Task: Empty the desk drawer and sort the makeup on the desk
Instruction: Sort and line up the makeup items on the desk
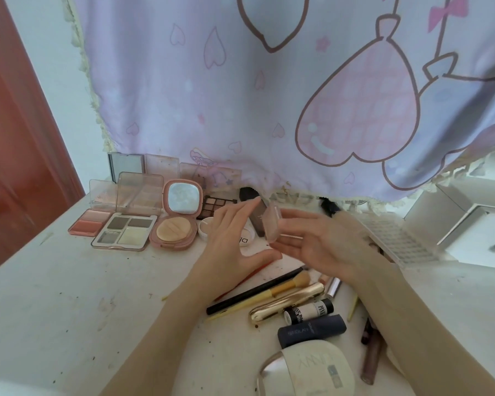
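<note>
Biggest thing in shot is the lilac heart-print curtain filling the whole top half, hanging down to the back edge of the white desk, which takes up the lower half and is pretty scuffed. Mid-left there's a row of open makeup: a blush palette, a four-pan eyeshadow palette just right of it, then a pink powder compact with its mirror lid up. Bottom centre-right sits a cream compact, and above it a loose pile: a dark blue tube, a gold tube, and a yellow-handled brush lying beside a black pencil.

Centre frame, both hands are up over the desk. The right hand holds a small clear pinkish case on its loosely extended fingers, tilted on edge. The left hand is spread wide, fingertips near the case's top; can't tell if they touch it.
</note>
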